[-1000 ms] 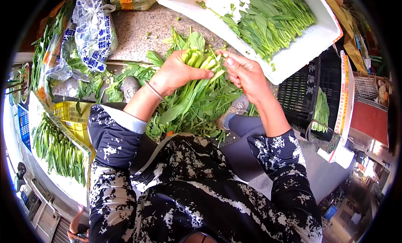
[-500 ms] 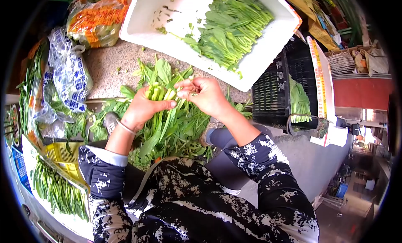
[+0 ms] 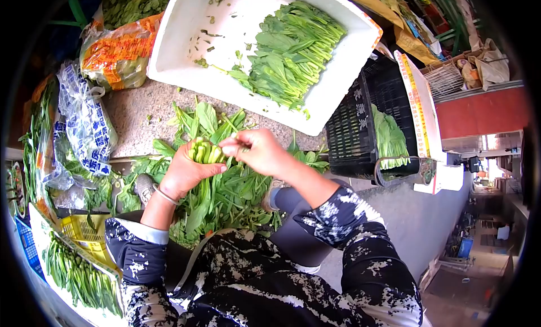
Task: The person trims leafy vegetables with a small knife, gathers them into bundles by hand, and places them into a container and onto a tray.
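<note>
Green stems (image 3: 207, 153), leafy below, fill the closed left hand (image 3: 185, 170); the right hand's (image 3: 256, 152) fingers pinch beside them.

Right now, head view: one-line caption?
Left hand grips greens, right hand at their stem ends, near a white box of leafy stalks.
</note>
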A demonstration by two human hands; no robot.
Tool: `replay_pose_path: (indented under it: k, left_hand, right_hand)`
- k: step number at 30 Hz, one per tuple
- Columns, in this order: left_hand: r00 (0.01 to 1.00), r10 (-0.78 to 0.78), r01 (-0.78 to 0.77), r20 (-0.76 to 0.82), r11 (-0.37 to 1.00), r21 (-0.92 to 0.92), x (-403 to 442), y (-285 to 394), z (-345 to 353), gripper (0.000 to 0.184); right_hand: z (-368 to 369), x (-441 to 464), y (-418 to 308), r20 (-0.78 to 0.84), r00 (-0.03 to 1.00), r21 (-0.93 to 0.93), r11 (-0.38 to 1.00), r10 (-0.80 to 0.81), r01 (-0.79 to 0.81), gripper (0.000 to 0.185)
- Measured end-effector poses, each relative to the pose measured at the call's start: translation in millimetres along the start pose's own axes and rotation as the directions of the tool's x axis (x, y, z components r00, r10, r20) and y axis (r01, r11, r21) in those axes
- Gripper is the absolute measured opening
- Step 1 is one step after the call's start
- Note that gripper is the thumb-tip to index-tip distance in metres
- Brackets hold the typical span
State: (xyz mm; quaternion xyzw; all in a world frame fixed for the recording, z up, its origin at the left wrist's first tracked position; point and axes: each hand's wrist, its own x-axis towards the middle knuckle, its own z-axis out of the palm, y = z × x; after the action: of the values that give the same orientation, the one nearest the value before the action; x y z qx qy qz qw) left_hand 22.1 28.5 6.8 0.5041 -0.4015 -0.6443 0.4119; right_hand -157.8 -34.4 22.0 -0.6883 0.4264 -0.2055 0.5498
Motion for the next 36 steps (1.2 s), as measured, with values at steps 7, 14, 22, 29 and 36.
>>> replay_pose_path:
  k: [7,14,22,29,36]
  left_hand:
    - [0.990,-0.024,0.028,-0.136,0.999,0.022,4,-3,-3,0.032]
    - [0.995,-0.022,0.020,-0.102,1.000,-0.023,18,-2,-4,0.021]
    - [0.988,0.080,-0.061,-0.132,0.987,0.149,18,8,-1,0.022]
    - [0.968,0.175,-0.142,-0.178,0.973,0.183,13,4,1,0.027]
    - [0.944,0.321,-0.260,-0.078,0.867,0.425,3,8,8,0.023]
  right_hand:
    - [-179,110,104,-0.640,0.768,-0.390,0.861,0.002,-0.327,0.037]
    - [-251,146,140,-0.774,0.607,-0.406,0.595,0.179,-0.694,0.040]
    - [-245,122,109,-0.767,0.609,-0.608,0.530,-0.201,-0.591,0.025]
    - [-208,61,36,-0.649,0.708,0.373,0.927,0.278,-0.022,0.023]
    - [-92,-1,-28,-0.335,0.936,-0.174,0.970,0.103,-0.169,0.018]
